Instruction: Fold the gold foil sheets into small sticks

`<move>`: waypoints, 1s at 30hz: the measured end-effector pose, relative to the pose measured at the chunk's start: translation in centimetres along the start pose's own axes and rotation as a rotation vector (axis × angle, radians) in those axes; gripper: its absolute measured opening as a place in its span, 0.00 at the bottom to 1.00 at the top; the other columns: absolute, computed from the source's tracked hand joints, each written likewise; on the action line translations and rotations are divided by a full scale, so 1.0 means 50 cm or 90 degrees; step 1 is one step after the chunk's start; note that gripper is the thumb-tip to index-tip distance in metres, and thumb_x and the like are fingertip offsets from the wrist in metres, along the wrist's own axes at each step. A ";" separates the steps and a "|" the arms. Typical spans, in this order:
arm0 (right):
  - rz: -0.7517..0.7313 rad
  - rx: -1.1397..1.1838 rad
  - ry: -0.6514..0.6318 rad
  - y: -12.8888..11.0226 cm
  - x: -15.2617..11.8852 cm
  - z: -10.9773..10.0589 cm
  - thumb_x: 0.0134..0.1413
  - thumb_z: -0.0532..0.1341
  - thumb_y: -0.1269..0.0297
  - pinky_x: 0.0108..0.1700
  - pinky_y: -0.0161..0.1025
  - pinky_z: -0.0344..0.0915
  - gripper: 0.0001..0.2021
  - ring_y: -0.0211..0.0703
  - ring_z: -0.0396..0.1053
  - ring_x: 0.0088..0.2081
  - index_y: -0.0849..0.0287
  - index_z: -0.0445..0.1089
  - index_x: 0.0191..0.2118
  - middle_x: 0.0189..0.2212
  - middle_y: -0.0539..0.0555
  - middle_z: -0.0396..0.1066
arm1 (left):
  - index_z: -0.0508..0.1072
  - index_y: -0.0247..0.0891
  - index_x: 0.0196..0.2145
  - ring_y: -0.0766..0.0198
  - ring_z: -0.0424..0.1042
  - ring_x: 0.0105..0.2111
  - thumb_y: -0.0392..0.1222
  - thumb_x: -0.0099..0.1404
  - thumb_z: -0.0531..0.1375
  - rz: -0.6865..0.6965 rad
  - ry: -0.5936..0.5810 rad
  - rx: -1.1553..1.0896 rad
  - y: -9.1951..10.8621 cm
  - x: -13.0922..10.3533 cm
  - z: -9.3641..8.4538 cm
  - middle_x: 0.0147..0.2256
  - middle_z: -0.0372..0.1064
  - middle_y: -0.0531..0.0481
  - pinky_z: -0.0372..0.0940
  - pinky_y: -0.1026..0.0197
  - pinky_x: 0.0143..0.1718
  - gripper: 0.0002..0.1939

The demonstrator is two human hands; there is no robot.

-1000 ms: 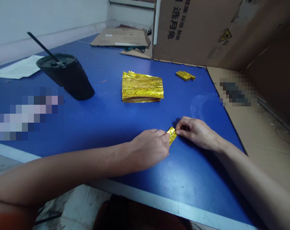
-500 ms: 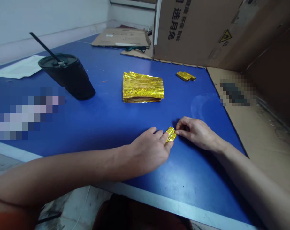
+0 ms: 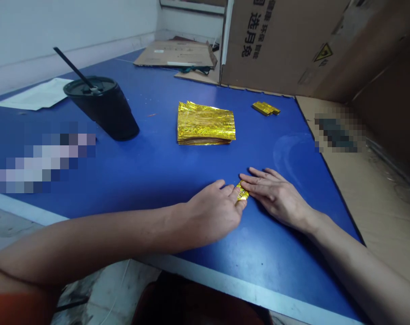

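A small folded piece of gold foil paper (image 3: 243, 195) lies on the blue table between my hands. My left hand (image 3: 218, 210) has its fingertips pressed around the left side of the piece, holding it against the table. From the right, my right hand (image 3: 276, 194) reaches over the piece's upper right edge, its fingers stretched out and spread, fingertips on the foil. Beyond them sits a thick stack of gold foil sheets (image 3: 207, 124). A few small folded gold pieces (image 3: 266, 108) lie at the back right.
A dark cup (image 3: 106, 108) with a black straw stands at the left of the blue table (image 3: 151, 171). Behind it are white paper (image 3: 37, 94) and flat cardboard (image 3: 176, 53). A large cardboard box (image 3: 276, 45) stands at the back right. Blurred items lie at both sides.
My right hand has gone from a pinch at the piece's edge to outstretched fingers over it. My left hand stays on the piece. The whole view has shifted slightly.
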State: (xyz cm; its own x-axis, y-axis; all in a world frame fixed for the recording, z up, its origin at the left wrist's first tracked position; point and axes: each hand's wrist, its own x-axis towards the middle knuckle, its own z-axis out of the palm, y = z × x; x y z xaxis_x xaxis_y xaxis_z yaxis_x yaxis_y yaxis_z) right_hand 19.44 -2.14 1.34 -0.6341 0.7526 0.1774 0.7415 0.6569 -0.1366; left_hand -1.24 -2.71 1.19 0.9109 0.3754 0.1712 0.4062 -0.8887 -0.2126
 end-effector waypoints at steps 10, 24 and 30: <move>0.042 -0.009 -0.047 -0.005 0.001 -0.008 0.57 0.50 0.66 0.54 0.58 0.51 0.15 0.48 0.54 0.56 0.53 0.65 0.49 0.53 0.50 0.61 | 0.66 0.25 0.47 0.52 0.64 0.48 0.42 0.62 0.53 -0.018 -0.001 0.046 0.043 -0.029 0.003 0.48 0.64 0.35 0.56 0.54 0.48 0.20; 0.074 0.023 0.015 0.012 0.006 0.008 0.55 0.52 0.57 0.53 0.55 0.53 0.14 0.50 0.53 0.57 0.53 0.70 0.43 0.54 0.56 0.60 | 0.69 0.25 0.44 0.50 0.66 0.46 0.55 0.59 0.54 -0.013 0.037 0.009 0.046 -0.042 0.003 0.45 0.67 0.33 0.61 0.54 0.44 0.28; 0.097 0.089 0.065 0.015 0.021 0.022 0.53 0.56 0.60 0.51 0.54 0.56 0.09 0.49 0.57 0.54 0.55 0.70 0.36 0.51 0.57 0.64 | 0.69 0.26 0.43 0.51 0.66 0.46 0.57 0.59 0.53 -0.024 0.037 -0.017 0.042 -0.041 0.001 0.44 0.67 0.34 0.60 0.55 0.43 0.28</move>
State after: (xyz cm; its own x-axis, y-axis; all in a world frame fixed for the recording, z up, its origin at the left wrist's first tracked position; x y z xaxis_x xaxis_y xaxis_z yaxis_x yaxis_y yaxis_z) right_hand 19.07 -0.80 0.37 -0.4862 0.8397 0.2417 0.7850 0.5413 -0.3014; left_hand -2.23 -5.35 0.35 0.8891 0.3927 0.2349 0.4369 -0.8813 -0.1801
